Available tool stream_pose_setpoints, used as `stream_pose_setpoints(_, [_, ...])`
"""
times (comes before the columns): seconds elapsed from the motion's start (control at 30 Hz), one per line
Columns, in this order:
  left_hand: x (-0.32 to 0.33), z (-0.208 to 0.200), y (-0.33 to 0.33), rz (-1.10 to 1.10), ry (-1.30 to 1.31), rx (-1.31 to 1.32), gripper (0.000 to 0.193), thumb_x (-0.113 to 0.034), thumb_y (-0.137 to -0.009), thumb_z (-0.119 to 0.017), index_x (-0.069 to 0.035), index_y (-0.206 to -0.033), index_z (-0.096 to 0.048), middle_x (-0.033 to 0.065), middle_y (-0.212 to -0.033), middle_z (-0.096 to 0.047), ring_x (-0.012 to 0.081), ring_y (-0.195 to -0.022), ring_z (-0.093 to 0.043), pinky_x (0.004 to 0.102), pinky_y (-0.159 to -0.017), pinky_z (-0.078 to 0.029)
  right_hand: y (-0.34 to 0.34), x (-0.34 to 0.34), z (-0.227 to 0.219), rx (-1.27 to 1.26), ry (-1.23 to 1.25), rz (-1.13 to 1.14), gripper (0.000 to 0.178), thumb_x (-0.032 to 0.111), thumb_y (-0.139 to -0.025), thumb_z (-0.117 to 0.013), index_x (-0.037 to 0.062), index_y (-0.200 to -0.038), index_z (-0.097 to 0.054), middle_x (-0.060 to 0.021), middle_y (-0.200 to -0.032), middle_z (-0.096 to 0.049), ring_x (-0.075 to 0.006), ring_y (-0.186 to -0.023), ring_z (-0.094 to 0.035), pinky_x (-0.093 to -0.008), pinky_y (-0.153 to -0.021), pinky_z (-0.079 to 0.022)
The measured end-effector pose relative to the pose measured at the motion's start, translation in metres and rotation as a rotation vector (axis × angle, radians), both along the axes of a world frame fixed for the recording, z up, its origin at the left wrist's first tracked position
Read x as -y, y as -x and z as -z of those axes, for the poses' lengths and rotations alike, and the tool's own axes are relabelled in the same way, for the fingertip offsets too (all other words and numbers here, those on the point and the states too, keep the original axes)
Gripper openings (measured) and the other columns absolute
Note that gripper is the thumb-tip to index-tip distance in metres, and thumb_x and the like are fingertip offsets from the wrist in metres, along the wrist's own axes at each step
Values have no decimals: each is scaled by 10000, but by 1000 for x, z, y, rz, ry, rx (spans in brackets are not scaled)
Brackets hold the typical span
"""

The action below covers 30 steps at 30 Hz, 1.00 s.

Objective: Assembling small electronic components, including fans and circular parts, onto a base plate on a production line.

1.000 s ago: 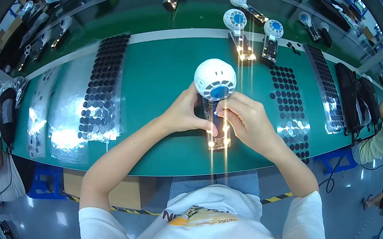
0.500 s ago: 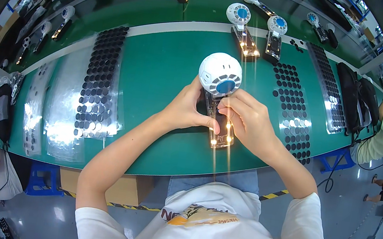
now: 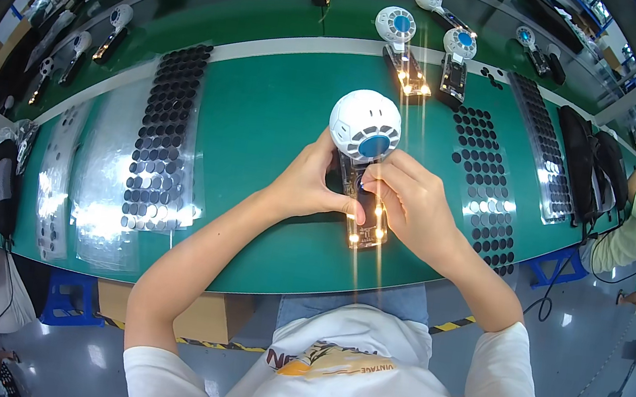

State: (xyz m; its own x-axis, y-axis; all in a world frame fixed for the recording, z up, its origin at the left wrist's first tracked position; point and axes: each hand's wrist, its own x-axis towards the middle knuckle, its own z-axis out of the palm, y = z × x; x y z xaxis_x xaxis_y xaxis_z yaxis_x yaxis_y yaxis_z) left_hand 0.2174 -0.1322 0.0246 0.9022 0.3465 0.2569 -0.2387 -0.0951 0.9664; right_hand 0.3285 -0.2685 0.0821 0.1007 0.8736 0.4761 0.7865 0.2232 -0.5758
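Note:
A device with a white ball-shaped head, a blue round front and a dark body with glowing lamps stands in front of me at the table's middle. My left hand wraps around the body from the left, just under the head, its thumb lying across the dark face. From the other side my right hand presses thumb and forefinger together against that face. Whatever sits between those fingertips is too small and covered to make out.
Sheets of black round pads lie at left, with more pads at right. Two similar devices stand at the far edge. Beyond runs a green belt carrying more units. A black bag rests at right; people work on both sides.
The units on the far belt have shifted a little to the right. Both my hands and the held device stay almost where they were.

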Motion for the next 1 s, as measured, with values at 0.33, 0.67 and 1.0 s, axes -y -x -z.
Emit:
stream_pose_setpoints(0.33, [-1,1,-1,6,27,11,1045,-96,-385,-881,-50,-1275,-334,105,-1177,-522,252,-1068,-511,364,-953,-387,12,-3,3,294,-106,93,145,-87,-686,-578,3,-798,-556,-67,-739,-484,-200,-610,-475,-279,-552,-414])
stream_pose_setpoints(0.67, [-5,5,-4,-18,72,47,861,-89,-548,-814,-38,-1265,-341,116,-1155,-527,248,-1043,-524,360,-935,-395,3,-2,0,321,3,76,275,-7,-678,-635,13,-937,-546,-91,-816,-511,-210,-670,-502,-283,-597,-432])
stream_pose_setpoints(1.0, [-33,7,-8,-330,527,234,496,-206,-861,-542,-13,-1265,-328,152,-1198,-453,236,-1031,-498,317,-862,-427,-21,-124,-6,-287,344,0,526,165,-745,-587,22,-1199,-364,-190,-983,-554,-313,-853,-580,-379,-692,-466])
